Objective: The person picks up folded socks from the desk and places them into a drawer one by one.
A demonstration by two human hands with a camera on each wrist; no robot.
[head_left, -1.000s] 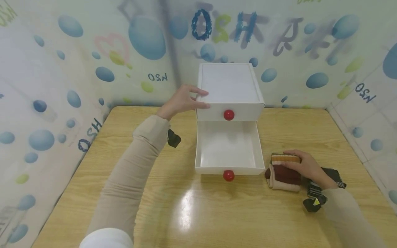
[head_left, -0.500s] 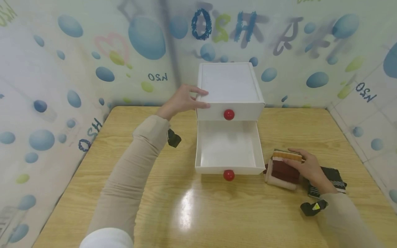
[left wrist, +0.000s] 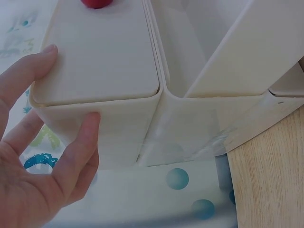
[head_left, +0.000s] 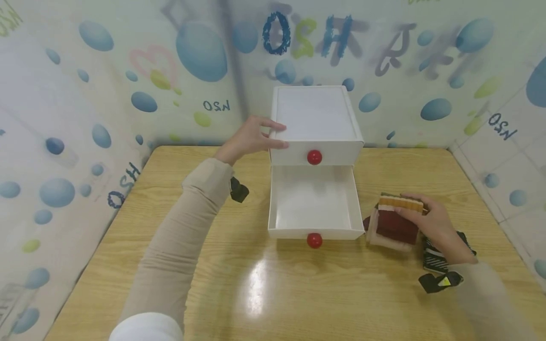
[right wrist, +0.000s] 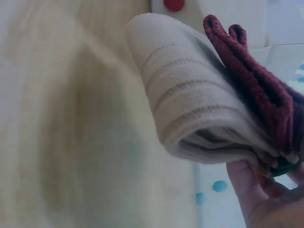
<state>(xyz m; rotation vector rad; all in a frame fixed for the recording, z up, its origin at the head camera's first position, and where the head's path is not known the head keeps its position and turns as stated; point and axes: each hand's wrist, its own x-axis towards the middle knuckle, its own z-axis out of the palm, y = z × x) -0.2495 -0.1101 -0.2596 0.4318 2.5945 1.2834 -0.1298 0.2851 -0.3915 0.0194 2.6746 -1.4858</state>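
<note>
While my right hand (head_left: 443, 232) grips a folded bundle of maroon and beige cloth (head_left: 398, 227), it sits tilted just right of the extended lower drawer (head_left: 315, 203), whose front bears a red knob (head_left: 314, 240). My left hand (head_left: 251, 137) holds the front left corner of the white drawer unit (head_left: 315, 113). Partly hidden by my right arm, a dark striped cloth (head_left: 435, 256) lies on the wooden table (head_left: 204, 289).

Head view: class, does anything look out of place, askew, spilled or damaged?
Nothing stands out as odd. The lower drawer is pulled out but sits straight below the shut upper drawer. The bundle tilts, but the right grip holds it, so that seems ordinary. I see no spill or damage.
</note>
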